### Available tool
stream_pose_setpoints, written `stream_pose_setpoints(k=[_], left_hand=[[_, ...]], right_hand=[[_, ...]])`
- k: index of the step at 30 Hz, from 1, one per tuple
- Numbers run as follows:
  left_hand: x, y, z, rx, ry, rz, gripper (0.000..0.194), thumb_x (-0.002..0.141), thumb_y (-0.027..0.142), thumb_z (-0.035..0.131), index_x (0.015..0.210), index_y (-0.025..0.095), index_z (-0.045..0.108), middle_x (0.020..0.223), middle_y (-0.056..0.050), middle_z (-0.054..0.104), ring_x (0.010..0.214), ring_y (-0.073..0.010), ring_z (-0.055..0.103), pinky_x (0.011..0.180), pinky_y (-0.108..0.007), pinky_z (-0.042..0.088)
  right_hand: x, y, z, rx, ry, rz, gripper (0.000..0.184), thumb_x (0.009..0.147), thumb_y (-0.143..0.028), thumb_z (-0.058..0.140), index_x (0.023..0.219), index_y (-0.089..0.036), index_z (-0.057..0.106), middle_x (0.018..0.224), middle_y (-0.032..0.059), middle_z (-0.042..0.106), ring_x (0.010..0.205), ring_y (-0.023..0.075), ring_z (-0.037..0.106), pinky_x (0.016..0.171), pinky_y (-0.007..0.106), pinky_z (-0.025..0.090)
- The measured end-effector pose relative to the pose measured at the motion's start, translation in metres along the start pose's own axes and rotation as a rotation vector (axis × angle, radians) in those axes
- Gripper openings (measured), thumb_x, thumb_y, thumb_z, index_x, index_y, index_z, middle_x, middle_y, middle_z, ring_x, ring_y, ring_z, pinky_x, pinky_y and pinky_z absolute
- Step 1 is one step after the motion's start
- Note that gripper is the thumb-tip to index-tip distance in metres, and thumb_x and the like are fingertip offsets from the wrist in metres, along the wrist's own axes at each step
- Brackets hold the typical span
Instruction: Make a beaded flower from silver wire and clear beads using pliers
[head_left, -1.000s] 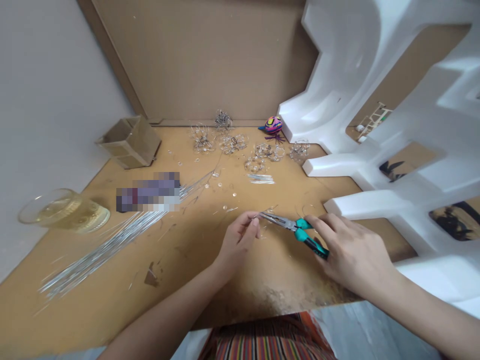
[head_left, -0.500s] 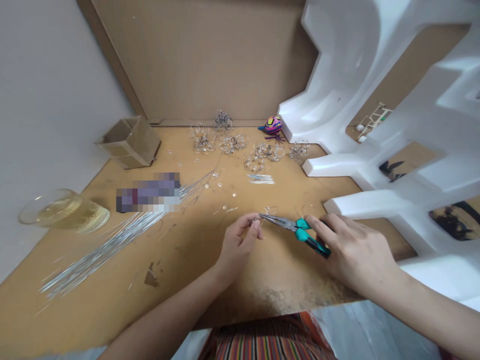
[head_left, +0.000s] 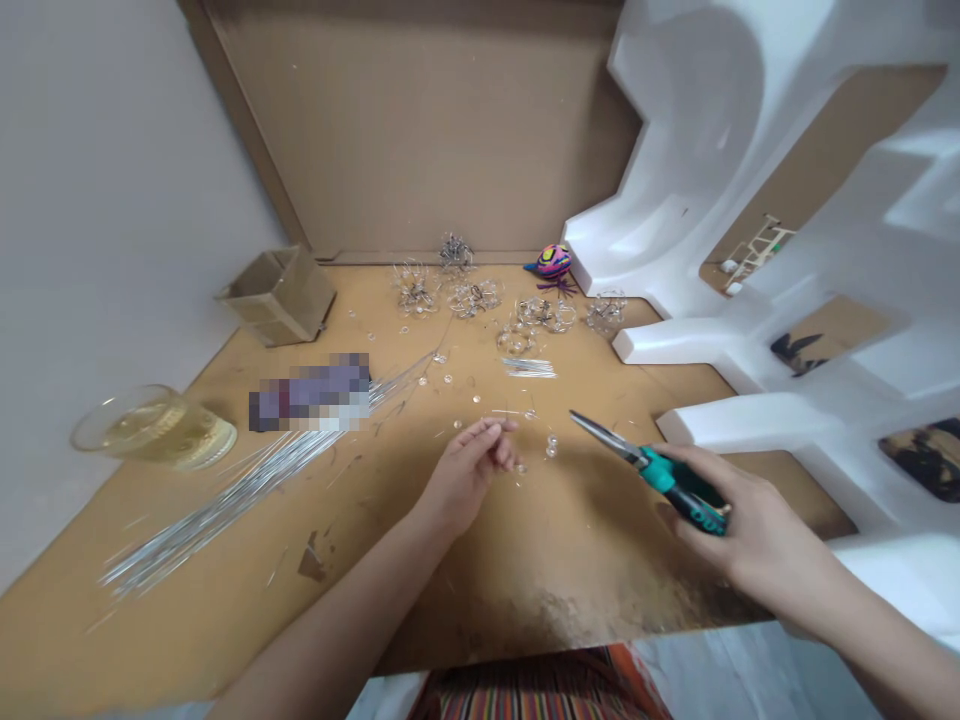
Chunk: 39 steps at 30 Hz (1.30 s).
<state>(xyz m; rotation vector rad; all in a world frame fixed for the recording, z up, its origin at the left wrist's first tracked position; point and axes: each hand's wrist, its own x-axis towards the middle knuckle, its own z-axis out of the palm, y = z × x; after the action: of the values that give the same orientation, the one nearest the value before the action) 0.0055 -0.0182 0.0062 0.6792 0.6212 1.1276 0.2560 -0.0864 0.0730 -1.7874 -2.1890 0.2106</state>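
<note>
My right hand [head_left: 757, 540] is wrapped round the teal and black handles of needle-nose pliers [head_left: 656, 470]. Their jaws look closed, point up to the left, and stand apart from my left hand. Thumb and forefinger of my left hand [head_left: 472, 465] are pinched together over the table on what looks like a thin piece of wire [head_left: 510, 412], mostly hidden by the fingers. Small clear rings or beads [head_left: 552, 445] show just right of that hand. Beyond it lies a short bundle of cut wires [head_left: 529, 368].
Tangled wire pieces [head_left: 476, 296] and a colourful bird figure [head_left: 553, 262] stand at the back. Long straight wires [head_left: 225, 510], a glass of yellowish liquid [head_left: 172, 430] and a cardboard box [head_left: 289, 300] are on the left. White moulded supports [head_left: 697, 425] border the right side.
My right hand has drawn the pliers right, away from my left fingertips, and their jaws look more upright in angle. My left hand stays pinched, turned slightly. The view has shifted a little.
</note>
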Motion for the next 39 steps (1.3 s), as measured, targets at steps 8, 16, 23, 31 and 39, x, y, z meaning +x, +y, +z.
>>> stream_pose_setpoints(k=[8,16,23,31,39], left_hand=[[-0.006,0.007,0.008,-0.151,-0.111,-0.086,0.012,0.080,0.021,0.054,0.078,0.012,0.062,0.051,0.003,0.045,0.051,-0.0085,0.046,0.067,-0.028,0.043],[-0.004,0.007,0.005,-0.247,-0.119,-0.188,0.013,0.080,0.019,0.051,0.076,0.012,0.062,0.049,0.004,0.042,0.050,-0.0083,0.045,0.068,-0.028,0.043],[-0.002,0.003,0.004,-0.176,-0.117,-0.158,0.014,0.080,0.020,0.052,0.082,0.011,0.064,0.055,0.000,0.052,0.055,-0.0098,0.050,0.071,-0.029,0.043],[-0.002,0.000,0.002,-0.135,-0.125,-0.176,0.015,0.081,0.021,0.053,0.085,0.012,0.064,0.063,-0.002,0.059,0.064,-0.0126,0.057,0.081,-0.032,0.044],[0.000,0.000,0.002,0.056,-0.084,-0.125,0.014,0.079,0.025,0.057,0.089,0.015,0.061,0.075,-0.005,0.065,0.074,-0.0158,0.061,0.071,-0.027,0.044]], right_hand=[[0.008,0.001,0.029,-0.119,-0.044,0.097,0.041,0.079,-0.046,0.050,0.112,-0.022,0.055,0.097,0.0074,0.066,0.076,0.0246,0.065,0.061,0.034,0.048],[0.020,0.006,0.061,-0.265,-0.003,0.002,0.045,0.079,-0.047,0.051,0.115,-0.019,0.054,0.101,0.0096,0.062,0.094,0.0269,0.058,0.072,0.038,0.047],[0.040,-0.001,0.078,-0.219,0.064,-0.127,0.045,0.078,-0.043,0.054,0.114,-0.017,0.055,0.106,0.0131,0.058,0.103,0.0274,0.050,0.079,0.041,0.044],[0.051,-0.012,0.067,0.335,-0.010,-0.159,0.037,0.083,-0.039,0.049,0.113,-0.018,0.056,0.118,0.0118,0.055,0.111,0.0225,0.048,0.094,0.043,0.037],[0.081,-0.038,0.066,1.126,-0.304,0.032,0.029,0.078,-0.039,0.058,0.095,-0.016,0.059,0.072,0.0012,0.064,0.066,0.0124,0.059,0.071,0.030,0.047]])
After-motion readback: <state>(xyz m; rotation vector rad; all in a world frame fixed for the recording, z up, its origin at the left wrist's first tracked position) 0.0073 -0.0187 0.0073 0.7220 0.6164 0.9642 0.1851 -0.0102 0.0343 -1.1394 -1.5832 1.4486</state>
